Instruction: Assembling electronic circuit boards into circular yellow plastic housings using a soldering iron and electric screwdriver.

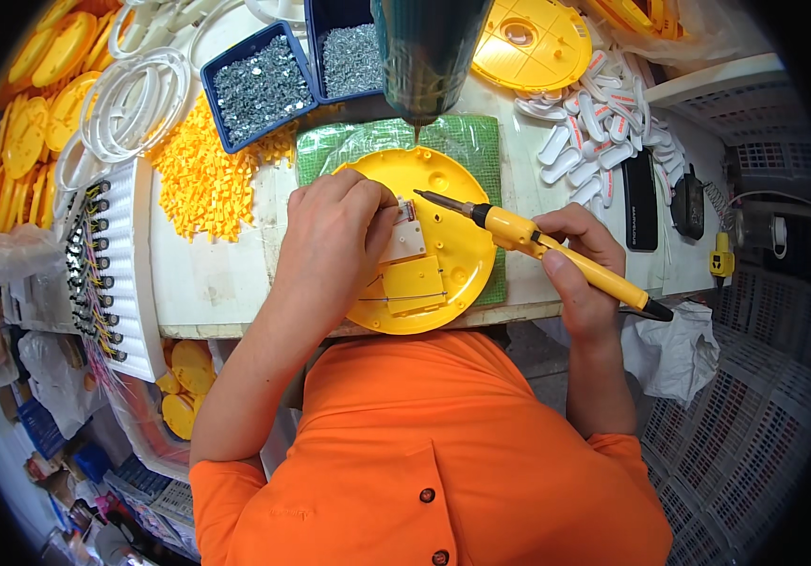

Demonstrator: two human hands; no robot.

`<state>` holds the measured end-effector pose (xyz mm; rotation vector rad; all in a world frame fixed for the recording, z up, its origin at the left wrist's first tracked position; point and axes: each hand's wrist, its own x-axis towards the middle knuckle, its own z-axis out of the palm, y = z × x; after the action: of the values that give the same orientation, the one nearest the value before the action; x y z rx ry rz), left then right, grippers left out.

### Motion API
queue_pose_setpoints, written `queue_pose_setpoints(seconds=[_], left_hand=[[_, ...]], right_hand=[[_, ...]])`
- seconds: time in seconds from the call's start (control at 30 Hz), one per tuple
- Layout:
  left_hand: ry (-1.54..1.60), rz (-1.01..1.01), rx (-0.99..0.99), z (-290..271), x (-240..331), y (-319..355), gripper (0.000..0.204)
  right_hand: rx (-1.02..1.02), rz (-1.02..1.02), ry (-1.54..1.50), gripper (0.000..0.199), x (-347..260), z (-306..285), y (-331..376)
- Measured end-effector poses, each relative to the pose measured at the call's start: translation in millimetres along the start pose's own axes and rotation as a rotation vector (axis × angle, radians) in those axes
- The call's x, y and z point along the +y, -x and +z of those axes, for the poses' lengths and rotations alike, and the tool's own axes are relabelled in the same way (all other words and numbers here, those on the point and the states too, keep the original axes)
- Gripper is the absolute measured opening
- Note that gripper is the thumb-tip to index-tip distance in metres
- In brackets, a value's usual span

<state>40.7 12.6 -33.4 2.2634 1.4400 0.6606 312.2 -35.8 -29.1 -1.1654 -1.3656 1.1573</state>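
Subject item: a round yellow plastic housing [467, 253], located on a green plastic-wrapped pad [495, 141] near the front edge of the table [530, 294]. Clock positions are read from the housing's centre, 12 being away from the wearer.

Within the housing, a white module [407, 242] sits on the 9 o'clock side, partly covered by fingers; a yellow rectangular block [413, 285] lies towards 6 o'clock.

Left hand [333, 229]: over the housing's 9 to 11 o'clock portion, fingers bent together beside the white module (the tips are largely hidden, so whether anything is pinched cannot be told). Right hand [598, 238]: at 3 o'clock, clamped on a yellow-handled soldering iron [511, 229], whose dark tip points towards 10 o'clock over the housing, near the left hand.

An electric screwdriver [429, 57] hangs at 12 o'clock, bit downward above the far rim (contact not determinable).

Surroundings: blue bins of screws at 10:30 [259, 141] and 11 o'clock; small yellow plastic parts [200, 179] heaped between 9 and 10; a white foam tray [141, 274] with wired black components at 9; white oval pieces [594, 118] at 2.
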Motion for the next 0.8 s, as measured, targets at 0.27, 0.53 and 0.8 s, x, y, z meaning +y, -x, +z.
queue_pose_setpoints(seconds=[0.27, 0.53, 0.8], left_hand=[[0.013, 0.076, 0.067, -1, -2, -3, 0.013], [0.033, 0.042, 0.013, 1, 2, -6, 0.010], [0.059, -0.009, 0.024, 0, 8, -3, 0.008]], right_hand=[[-0.007, 0.007, -0.007, 0.024, 2, 1, -4], [0.064, -0.066, 0.030, 0.024, -5, -7, 1], [0.650, -0.243, 0.159, 0.034, -20, -89, 31]])
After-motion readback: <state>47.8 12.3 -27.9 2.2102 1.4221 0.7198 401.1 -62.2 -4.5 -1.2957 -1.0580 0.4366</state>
